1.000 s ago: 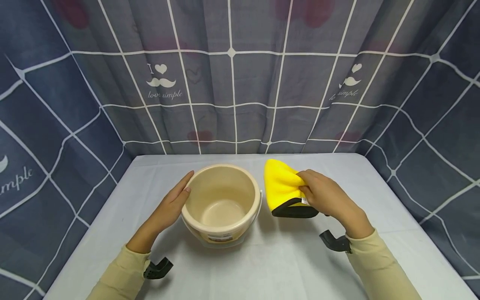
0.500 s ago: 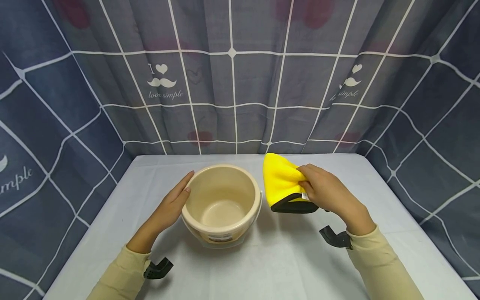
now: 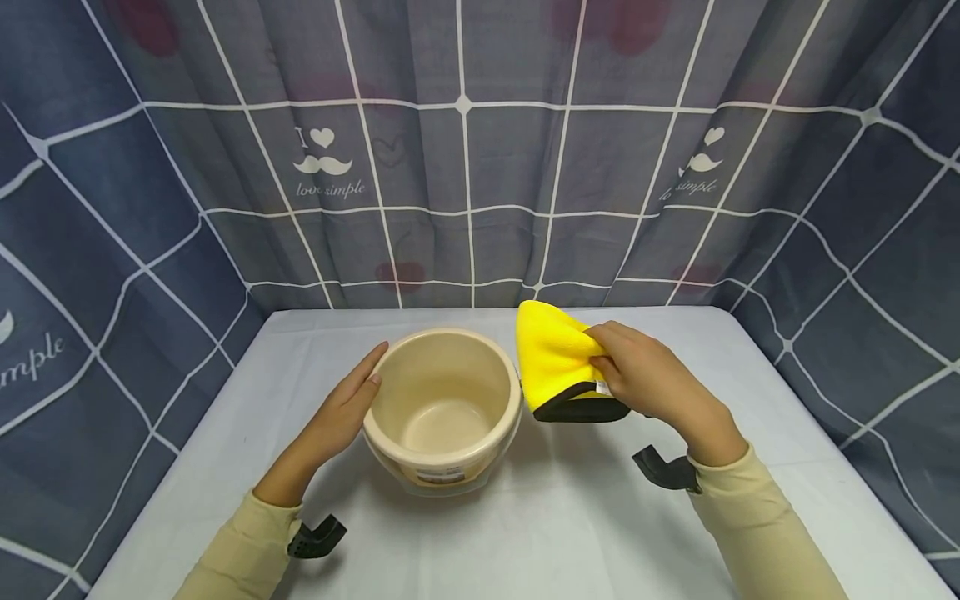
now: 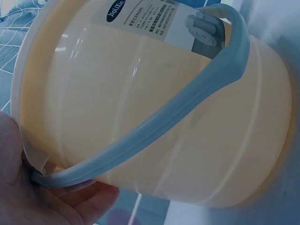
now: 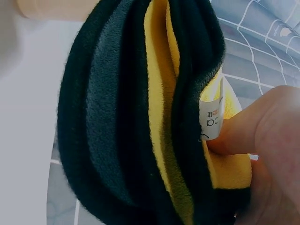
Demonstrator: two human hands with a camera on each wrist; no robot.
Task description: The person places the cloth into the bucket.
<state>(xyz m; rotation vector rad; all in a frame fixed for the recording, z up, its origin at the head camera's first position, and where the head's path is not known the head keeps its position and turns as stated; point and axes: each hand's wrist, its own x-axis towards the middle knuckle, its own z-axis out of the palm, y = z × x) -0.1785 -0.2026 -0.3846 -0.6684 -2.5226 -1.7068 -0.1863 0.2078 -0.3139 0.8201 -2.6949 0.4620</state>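
A cream plastic bucket [image 3: 442, 458] with a label stands upright on the white table, its inside visible in the head view. My left hand [image 3: 345, 412] rests against its left side at the rim, fingers fairly straight. In the left wrist view, the fingers [image 4: 91, 201] lie beside the end of the bucket's pale blue handle [image 4: 140, 133]. My right hand [image 3: 648, 371] pinches a folded yellow cloth [image 3: 551, 354] with black edging, held up just right of the bucket. Its layered dark edges and white tag [image 5: 211, 119] show in the right wrist view.
A white cloth covers the table [image 3: 592, 517]. Dark grey-blue checked curtains [image 3: 510, 158] hang behind it and on both sides. A black wrist mount [image 3: 318, 537] sits under my left sleeve, and another black mount [image 3: 663, 471] under the right one.
My right hand has raised the yellow cloth slightly, then moved it a little left, closer to the bucket's rim. The left hand and the bucket have stayed where they were.
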